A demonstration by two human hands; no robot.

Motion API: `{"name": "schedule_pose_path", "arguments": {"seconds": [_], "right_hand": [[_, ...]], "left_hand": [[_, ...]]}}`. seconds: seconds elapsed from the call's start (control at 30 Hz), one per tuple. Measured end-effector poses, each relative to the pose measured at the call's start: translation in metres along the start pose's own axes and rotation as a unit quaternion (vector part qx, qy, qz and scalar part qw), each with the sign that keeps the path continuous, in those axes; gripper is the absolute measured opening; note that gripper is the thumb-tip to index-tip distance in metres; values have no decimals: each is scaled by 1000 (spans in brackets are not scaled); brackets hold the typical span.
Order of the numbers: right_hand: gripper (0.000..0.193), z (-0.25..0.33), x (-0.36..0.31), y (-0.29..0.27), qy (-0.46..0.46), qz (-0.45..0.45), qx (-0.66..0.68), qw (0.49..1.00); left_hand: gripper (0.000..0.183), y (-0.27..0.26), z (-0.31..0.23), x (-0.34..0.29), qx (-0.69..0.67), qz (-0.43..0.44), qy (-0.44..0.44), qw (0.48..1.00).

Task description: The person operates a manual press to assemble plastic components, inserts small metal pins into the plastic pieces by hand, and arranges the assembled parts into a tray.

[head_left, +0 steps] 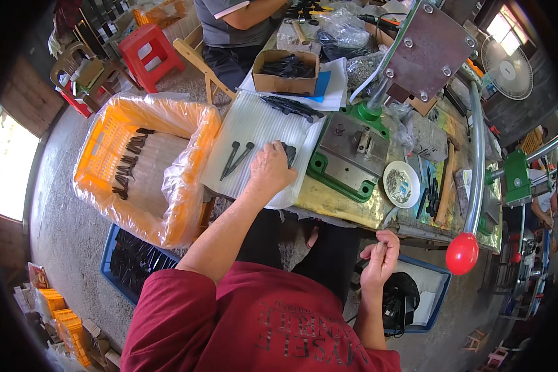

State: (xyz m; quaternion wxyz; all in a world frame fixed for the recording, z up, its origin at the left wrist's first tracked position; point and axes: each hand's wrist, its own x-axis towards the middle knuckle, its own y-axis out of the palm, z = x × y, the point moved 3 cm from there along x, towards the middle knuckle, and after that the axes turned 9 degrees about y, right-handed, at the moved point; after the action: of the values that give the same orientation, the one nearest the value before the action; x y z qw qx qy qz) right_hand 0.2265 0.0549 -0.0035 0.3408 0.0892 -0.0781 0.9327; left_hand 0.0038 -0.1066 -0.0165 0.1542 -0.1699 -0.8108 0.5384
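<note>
Our maroon T-shirt (248, 322) lies nearest. Left grip (271, 167) half-curls beside black rods (236, 162) on white foam (245, 124); right grip (379, 259) curls loosely; we cannot tell either's hold. Rods seem light, stiff: grasp mid-shank.

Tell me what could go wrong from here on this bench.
The white bowl of small metal parts sits near the bench edge, close to the right hand; a knock might spill them. The lever's red knob juts past that edge, so an arm could bump it. Loose black pieces lie on the white sheet beside the left hand, which might brush them out of place.
</note>
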Motion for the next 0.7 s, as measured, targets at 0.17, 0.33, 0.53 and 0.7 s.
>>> {"name": "schedule_pose_path", "arguments": {"seconds": [0.17,0.33,0.53,0.7], "right_hand": [[13,-5,-2,0,11,3,-4,1000],[13,-11,-4,2,18,8,-18,1000],[12,-18,-6,5,37,17,-9,999],[15,-21,-7,6,38,24,-22,999]], "left_hand": [[46,2,0,0,-31,-12,-21,999],[43,4,-2,0,-32,-25,-18,999],[42,8,2,3,-40,15,-20,999],[39,4,3,8,-34,45,4,998]]}}
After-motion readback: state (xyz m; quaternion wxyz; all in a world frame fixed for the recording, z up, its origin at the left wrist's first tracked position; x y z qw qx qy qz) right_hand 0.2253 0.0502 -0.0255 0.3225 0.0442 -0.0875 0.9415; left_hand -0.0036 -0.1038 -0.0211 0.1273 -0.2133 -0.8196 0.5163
